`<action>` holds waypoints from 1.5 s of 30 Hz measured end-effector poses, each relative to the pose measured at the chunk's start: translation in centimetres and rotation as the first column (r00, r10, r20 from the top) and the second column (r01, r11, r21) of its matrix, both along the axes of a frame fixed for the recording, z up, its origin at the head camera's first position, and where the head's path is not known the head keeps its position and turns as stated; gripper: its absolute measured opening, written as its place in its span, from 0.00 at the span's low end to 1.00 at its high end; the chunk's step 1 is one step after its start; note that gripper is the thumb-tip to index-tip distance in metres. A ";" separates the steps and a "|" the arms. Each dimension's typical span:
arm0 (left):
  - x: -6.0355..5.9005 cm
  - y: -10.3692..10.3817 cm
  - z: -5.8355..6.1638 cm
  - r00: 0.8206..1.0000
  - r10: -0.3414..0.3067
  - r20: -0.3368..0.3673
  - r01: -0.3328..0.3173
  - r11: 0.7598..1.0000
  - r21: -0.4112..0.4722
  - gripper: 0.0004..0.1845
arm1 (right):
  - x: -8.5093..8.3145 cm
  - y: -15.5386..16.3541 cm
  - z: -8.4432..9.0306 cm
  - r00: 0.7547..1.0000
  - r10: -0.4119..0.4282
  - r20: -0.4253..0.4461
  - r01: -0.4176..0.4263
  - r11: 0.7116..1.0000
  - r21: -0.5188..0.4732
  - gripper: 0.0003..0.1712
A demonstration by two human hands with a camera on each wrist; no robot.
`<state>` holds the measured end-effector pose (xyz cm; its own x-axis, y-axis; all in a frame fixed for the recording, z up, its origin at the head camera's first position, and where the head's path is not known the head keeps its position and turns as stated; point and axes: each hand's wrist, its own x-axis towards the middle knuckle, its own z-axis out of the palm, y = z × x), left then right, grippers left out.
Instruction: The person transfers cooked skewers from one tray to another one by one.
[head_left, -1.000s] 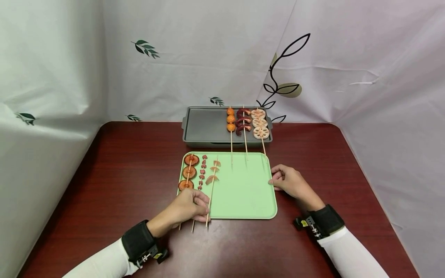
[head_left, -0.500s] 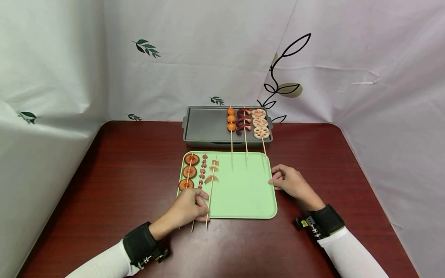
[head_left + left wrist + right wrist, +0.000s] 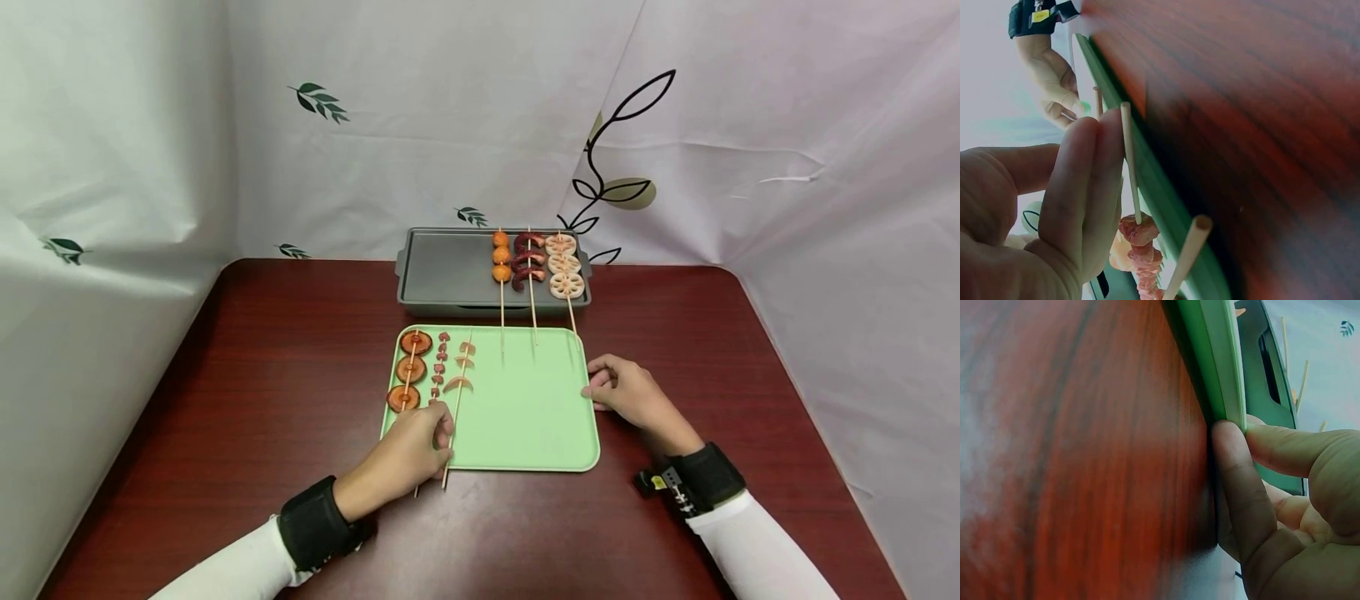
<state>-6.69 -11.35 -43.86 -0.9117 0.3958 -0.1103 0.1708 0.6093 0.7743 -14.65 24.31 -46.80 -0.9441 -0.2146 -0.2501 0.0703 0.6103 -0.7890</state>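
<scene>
My left hand (image 3: 411,450) pinches the lower stick of a skewer of pale orange curved pieces (image 3: 459,383), which lies on the light green tray (image 3: 525,462). Left of it on the tray are a skewer of small red meat chunks (image 3: 439,357) and a skewer of round brown mushroom slices (image 3: 410,369). The left hand covers part of these sticks; in the left wrist view the meat chunks (image 3: 1141,250) show beyond the fingers. At the tray's right edge, my right hand (image 3: 626,392) pinches the rim between thumb and fingers, clear in the right wrist view.
Behind the green tray stands a dark grey grill pan (image 3: 450,271). On its right half lie skewers of orange balls (image 3: 501,256), dark red tentacles (image 3: 528,260) and lotus root slices (image 3: 564,265), their sticks overhanging the tray. The brown table (image 3: 300,358) meets a pale cloth backdrop (image 3: 450,108).
My left hand has shifted and turned slightly over the stick. The pale orange skewer has barely moved. The right hand stays on the tray's rim, and the head view has shifted a little.
</scene>
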 end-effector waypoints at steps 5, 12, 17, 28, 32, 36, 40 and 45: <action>-0.1 0.1 0.2 1.000 -0.004 0.018 0.004 1.000 0.009 0.09 | 0.0 0.0 -0.1 1.000 -0.006 0.009 0.006 1.000 -0.007 0.24; -1.5 -1.3 1.9 0.993 0.109 -0.034 -0.106 0.991 0.076 0.06 | 0.0 0.0 -0.1 1.000 -0.006 0.005 0.006 1.000 -0.001 0.24; -2.8 -3.6 2.9 0.954 0.222 -0.201 -0.212 0.975 0.072 0.04 | 0.0 0.0 -0.1 1.000 -0.007 0.004 0.007 1.000 0.007 0.24; -6.1 -7.7 1.3 0.924 0.346 -0.163 -0.350 0.937 0.003 0.12 | 0.0 0.0 -0.1 1.000 -0.008 0.007 0.008 1.000 0.005 0.24; -6.8 -8.3 0.7 0.929 0.363 -0.074 -0.364 0.932 0.002 0.15 | 0.0 0.0 -0.2 1.000 -0.006 0.004 0.006 1.000 0.002 0.24; -7.5 -8.8 -0.1 0.934 0.350 0.068 -0.354 0.933 0.065 0.16 | 0.1 -0.1 -0.2 1.000 -0.008 0.005 0.008 1.000 -0.001 0.24; -7.9 -9.3 -0.9 0.932 0.324 0.161 -0.345 0.929 0.131 0.16 | 0.1 -0.1 -0.2 1.000 -0.013 0.004 0.013 1.000 -0.001 0.24; -8.0 -9.2 -1.6 0.933 0.279 0.228 -0.319 0.934 0.163 0.18 | 0.0 0.1 -0.3 1.000 -0.009 -0.001 0.008 1.000 -0.013 0.24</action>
